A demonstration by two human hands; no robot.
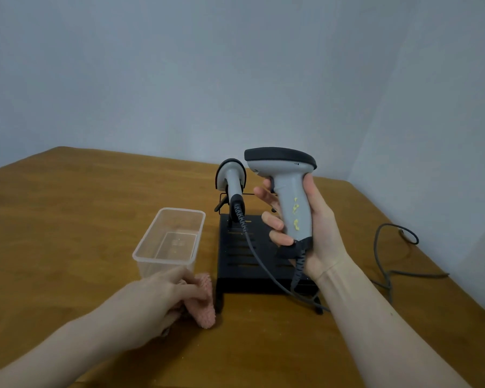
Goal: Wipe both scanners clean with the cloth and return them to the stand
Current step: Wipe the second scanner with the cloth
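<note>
The right hand (314, 231) grips a dirty scanner (287, 189) above the black stand (252, 259). The left hand (163, 301) closes on the pink cloth (205, 301) beside the stand. Lift the cloth and rub the yellow spots (295, 217) firmly.

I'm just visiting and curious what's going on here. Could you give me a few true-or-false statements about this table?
1. The right hand holds a scanner. True.
2. That scanner's handle is spotless. False: yellow specks cling to it.
3. The left hand rests on a pink cloth. True.
4. The clear tub is full of water. False: it looks empty.
5. Both scanners sit on the stand. False: only one scanner does.
</note>
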